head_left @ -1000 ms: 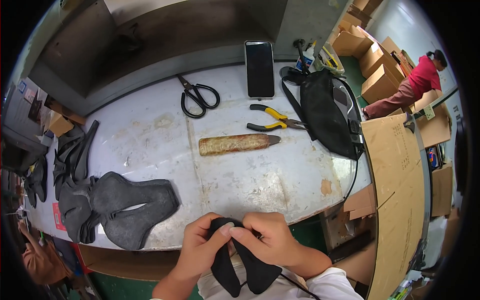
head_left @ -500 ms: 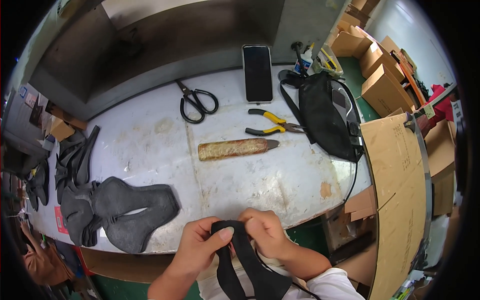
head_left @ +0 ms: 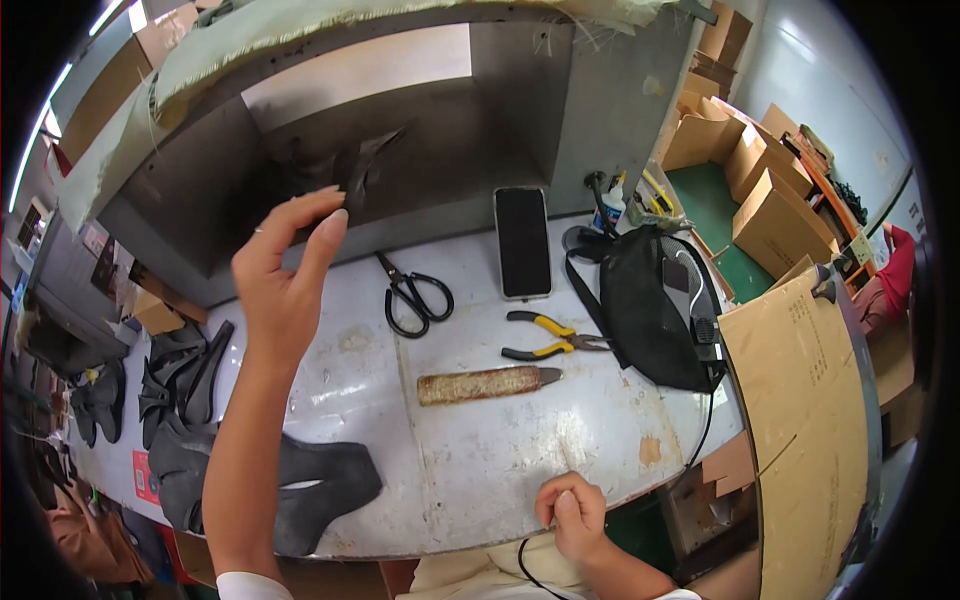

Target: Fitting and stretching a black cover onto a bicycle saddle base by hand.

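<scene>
My left hand (head_left: 290, 265) is raised at the grey shelf opening, thumb and fingertips at the lower end of a dark, shiny black shoe upper (head_left: 372, 168). The piece is partly lost against the dark inside. Down at the table's front edge, my right hand (head_left: 573, 510) is curled with nothing visible in it. Under my left forearm lie stacked black shoe uppers (head_left: 320, 490), the top one with a slit. Mid-table is a knife (head_left: 480, 385) with a tape-wrapped handle. Black-handled scissors (head_left: 415, 300) and yellow-and-black pliers (head_left: 555, 337) lie beyond it.
A phone (head_left: 522, 243) leans at the shelf's base. To its right are a black bag (head_left: 650, 310) with a cord and a white glue bottle (head_left: 610, 207). More black pieces (head_left: 185, 375) lie at left. Cardboard (head_left: 800, 420) borders the right side.
My left hand has swung from my lap up to the shelf, taking the black upper with it. My right hand has let go of the piece and moved right. The view has tilted upward.
</scene>
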`<state>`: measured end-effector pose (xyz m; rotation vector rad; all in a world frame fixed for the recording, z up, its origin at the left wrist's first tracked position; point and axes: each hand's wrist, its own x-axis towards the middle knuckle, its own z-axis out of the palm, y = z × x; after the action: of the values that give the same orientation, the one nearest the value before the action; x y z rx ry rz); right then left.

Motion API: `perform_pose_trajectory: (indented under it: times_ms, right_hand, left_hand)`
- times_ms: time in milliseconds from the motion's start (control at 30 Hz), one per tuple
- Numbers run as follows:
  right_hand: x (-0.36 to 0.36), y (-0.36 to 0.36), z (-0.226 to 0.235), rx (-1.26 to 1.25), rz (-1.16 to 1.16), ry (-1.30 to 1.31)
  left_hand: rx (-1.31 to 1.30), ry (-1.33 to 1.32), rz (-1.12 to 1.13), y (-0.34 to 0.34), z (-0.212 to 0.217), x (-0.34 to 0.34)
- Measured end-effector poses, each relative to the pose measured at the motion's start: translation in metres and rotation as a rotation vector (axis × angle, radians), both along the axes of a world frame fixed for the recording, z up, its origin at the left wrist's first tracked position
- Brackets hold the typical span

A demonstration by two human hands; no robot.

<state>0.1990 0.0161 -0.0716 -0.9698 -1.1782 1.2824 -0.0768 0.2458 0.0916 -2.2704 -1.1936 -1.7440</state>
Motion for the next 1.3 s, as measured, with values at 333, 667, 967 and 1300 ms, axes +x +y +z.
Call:
perform_pose_trajectory:
  times_ms: [333,667,967,1300]
  right_hand:
    - [-0.005,0.002,0.009,0.173,-0.112,-0.217]
    - [-0.002,0.007,0.013,0.205,-0.118,-0.246]
    - [0.001,0.0,0.005,0.13,0.004,-0.213]
    - [-0.039,0.013,0.076,0.113,0.212,0.008]
  left_hand:
    - [-0.208,0.328,0.462,0.152,-0.079,-0.111]
    - [-0.166,0.685,0.353,0.108,-0.07,-0.099]
    - [0.294,-0.313,0.022,-0.077,-0.031,-0.065]
    - [-1.244,-0.499,-0.389,-0.236,-0.049,0.025]
